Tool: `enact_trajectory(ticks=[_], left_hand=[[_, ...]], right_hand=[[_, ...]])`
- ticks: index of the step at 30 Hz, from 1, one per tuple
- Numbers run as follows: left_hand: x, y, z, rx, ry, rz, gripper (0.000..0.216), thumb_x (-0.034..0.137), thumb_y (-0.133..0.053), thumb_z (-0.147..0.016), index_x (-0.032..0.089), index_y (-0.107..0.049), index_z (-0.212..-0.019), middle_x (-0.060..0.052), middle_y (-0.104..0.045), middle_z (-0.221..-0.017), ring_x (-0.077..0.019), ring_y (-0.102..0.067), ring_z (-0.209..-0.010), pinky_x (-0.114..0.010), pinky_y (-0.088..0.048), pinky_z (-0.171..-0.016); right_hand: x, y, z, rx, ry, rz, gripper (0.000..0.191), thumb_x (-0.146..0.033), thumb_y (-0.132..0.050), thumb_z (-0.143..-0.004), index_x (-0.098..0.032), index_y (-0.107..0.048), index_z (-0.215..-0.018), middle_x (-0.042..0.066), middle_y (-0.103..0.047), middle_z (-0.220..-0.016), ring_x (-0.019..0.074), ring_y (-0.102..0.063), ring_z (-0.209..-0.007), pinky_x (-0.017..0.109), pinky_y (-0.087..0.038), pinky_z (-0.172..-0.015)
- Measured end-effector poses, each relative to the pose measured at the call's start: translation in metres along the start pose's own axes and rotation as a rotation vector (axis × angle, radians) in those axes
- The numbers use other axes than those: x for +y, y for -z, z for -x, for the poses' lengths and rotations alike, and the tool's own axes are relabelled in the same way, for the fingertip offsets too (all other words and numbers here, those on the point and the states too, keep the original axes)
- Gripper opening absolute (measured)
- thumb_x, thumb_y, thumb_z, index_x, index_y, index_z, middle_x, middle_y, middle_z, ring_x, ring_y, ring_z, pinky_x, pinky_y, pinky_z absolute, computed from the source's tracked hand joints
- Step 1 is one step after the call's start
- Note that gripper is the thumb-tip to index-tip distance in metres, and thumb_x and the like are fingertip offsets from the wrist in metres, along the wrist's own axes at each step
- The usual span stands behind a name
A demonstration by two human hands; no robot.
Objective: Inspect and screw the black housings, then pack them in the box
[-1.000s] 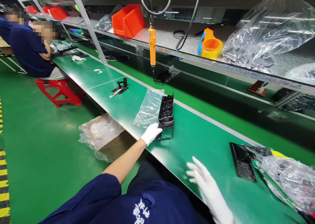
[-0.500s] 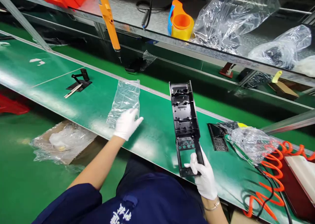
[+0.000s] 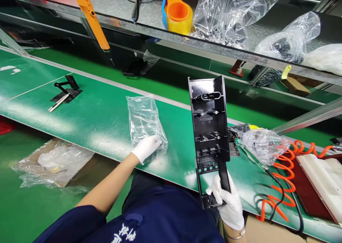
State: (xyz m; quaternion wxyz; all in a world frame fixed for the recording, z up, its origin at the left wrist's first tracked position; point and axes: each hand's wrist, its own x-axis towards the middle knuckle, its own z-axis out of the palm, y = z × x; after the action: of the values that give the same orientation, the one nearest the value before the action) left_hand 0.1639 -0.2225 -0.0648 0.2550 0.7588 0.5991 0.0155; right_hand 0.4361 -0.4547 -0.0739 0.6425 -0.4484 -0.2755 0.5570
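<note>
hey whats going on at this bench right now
A person in white gloves sits at a green worktable. The right hand grips the bottom end of a long black moulded plastic housing, holding it upright above the table. The left hand rests on a crumpled clear plastic bag lying flat on the table. An orange coiled hose lies to the right.
</note>
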Motion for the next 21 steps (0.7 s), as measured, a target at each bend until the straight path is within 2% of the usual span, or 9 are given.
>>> enact_trajectory(ticks=[2,4,7,9,11,13,15,18,21], left_hand=[[0.023,-0.017,0.008,-0.050,-0.060,0.064,0.026,0.028,-0.048,-0.095,0.020,-0.060,-0.074,-0.005,-0.069,-0.076,-0.0221,-0.066,-0.080,-0.032,-0.047,-0.081],[0.044,-0.033,0.014,-0.098,-0.117,0.131,0.026,0.028,-0.049,-0.094,0.021,-0.058,-0.071,-0.004,-0.065,-0.071,-0.0208,-0.063,-0.075,-0.032,-0.046,-0.078],[0.065,-0.048,0.020,-0.186,-0.196,0.224,0.026,0.029,-0.051,-0.094,0.020,-0.062,-0.071,-0.001,-0.063,-0.068,-0.0180,-0.061,-0.069,-0.030,-0.046,-0.072],[0.072,-0.047,0.022,-0.248,-0.239,0.346,0.028,0.035,-0.049,-0.097,0.018,-0.070,-0.088,-0.001,-0.068,-0.076,-0.0158,-0.061,-0.067,-0.028,-0.048,-0.067],[0.075,-0.035,0.022,-0.246,-0.271,0.627,0.042,0.045,-0.044,-0.102,0.017,-0.068,-0.121,-0.005,-0.075,-0.097,-0.0141,-0.063,-0.067,-0.027,-0.048,-0.061],[0.074,-0.015,0.020,-0.158,-0.325,1.005,0.061,0.057,-0.042,-0.104,0.017,-0.051,-0.148,-0.012,-0.074,-0.121,-0.0134,-0.066,-0.070,-0.024,-0.047,-0.055],[0.071,0.010,0.018,-0.011,-0.413,1.295,0.078,0.072,-0.041,-0.099,0.020,-0.040,-0.158,-0.016,-0.072,-0.128,-0.0135,-0.068,-0.071,-0.022,-0.044,-0.049],[0.066,0.042,0.016,0.171,-0.552,1.480,0.098,0.090,-0.042,-0.086,0.025,-0.039,-0.159,-0.012,-0.077,-0.110,-0.0146,-0.069,-0.062,-0.023,-0.044,-0.043],[0.063,0.058,0.019,0.331,-0.567,1.503,0.087,0.086,-0.056,-0.083,0.028,-0.055,-0.149,-0.006,-0.078,-0.095,-0.0179,-0.071,-0.064,-0.027,-0.053,-0.048]], right_hand=[[0.000,0.001,0.001,-0.004,0.000,0.007,0.027,-0.036,-0.073,-0.084,-0.016,-0.056,-0.092,-0.003,-0.038,-0.065,0.0006,-0.042,-0.051,0.022,-0.056,-0.070],[0.000,0.002,0.002,-0.002,-0.009,0.007,0.027,-0.036,-0.073,-0.085,-0.021,-0.061,-0.103,-0.003,-0.039,-0.066,0.0002,-0.042,-0.050,0.022,-0.056,-0.069],[0.002,0.004,0.004,0.006,-0.035,-0.007,0.045,-0.036,-0.073,-0.085,-0.030,-0.059,-0.128,-0.004,-0.039,-0.065,0.0009,-0.041,-0.050,0.022,-0.055,-0.067],[0.002,0.007,0.005,0.014,-0.052,-0.024,0.059,-0.037,-0.074,-0.084,-0.033,-0.053,-0.139,-0.005,-0.039,-0.064,0.0014,-0.041,-0.050,0.022,-0.054,-0.066],[0.002,0.011,0.008,0.014,-0.067,-0.042,0.066,-0.037,-0.075,-0.084,-0.034,-0.050,-0.144,-0.005,-0.040,-0.064,0.0015,-0.042,-0.050,0.022,-0.054,-0.066],[0.001,0.017,0.010,-0.003,-0.088,-0.059,0.065,-0.037,-0.076,-0.084,-0.031,-0.051,-0.143,-0.005,-0.043,-0.066,0.0005,-0.041,-0.048,0.023,-0.056,-0.067],[-0.001,0.026,0.011,-0.042,-0.101,-0.062,0.057,-0.038,-0.075,-0.085,-0.027,-0.055,-0.137,-0.004,-0.044,-0.068,-0.0004,-0.040,-0.047,0.024,-0.058,-0.066],[-0.005,0.039,0.013,-0.147,-0.110,-0.037,0.049,-0.036,-0.072,-0.089,-0.027,-0.059,-0.135,-0.004,-0.045,-0.071,-0.0007,-0.041,-0.048,0.025,-0.060,-0.067],[-0.008,0.048,0.015,-0.237,-0.135,-0.013,0.054,-0.036,-0.069,-0.092,-0.036,-0.056,-0.145,-0.003,-0.047,-0.072,0.0004,-0.045,-0.050,0.025,-0.061,-0.067]])
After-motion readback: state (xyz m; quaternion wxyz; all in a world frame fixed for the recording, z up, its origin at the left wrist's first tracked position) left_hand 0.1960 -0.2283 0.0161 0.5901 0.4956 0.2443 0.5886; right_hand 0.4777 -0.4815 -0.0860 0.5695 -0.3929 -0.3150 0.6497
